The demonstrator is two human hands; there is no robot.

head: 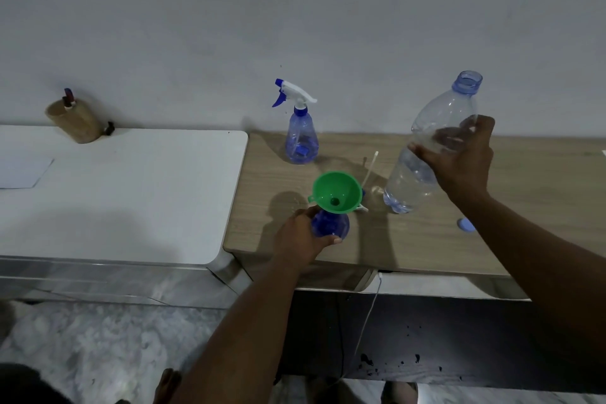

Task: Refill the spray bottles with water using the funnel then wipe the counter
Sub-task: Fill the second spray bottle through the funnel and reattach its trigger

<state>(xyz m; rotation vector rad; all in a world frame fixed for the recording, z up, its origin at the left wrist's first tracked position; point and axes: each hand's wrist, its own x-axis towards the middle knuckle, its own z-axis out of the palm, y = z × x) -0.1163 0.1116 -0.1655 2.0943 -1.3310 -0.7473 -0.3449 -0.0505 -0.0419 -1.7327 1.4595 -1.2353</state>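
The left hand point(300, 233) curls around a blue spray bottle point(329, 225) on the wooden counter point(426, 239), a green funnel point(337, 192) seated in its neck. The right hand point(459, 157) grips an uncapped water bottle point(429, 147), fingers wrapped around its middle, base near the counter.

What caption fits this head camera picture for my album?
The left hand grips a spray bottle topped with a green funnel; the right hand holds an uncapped water bottle.
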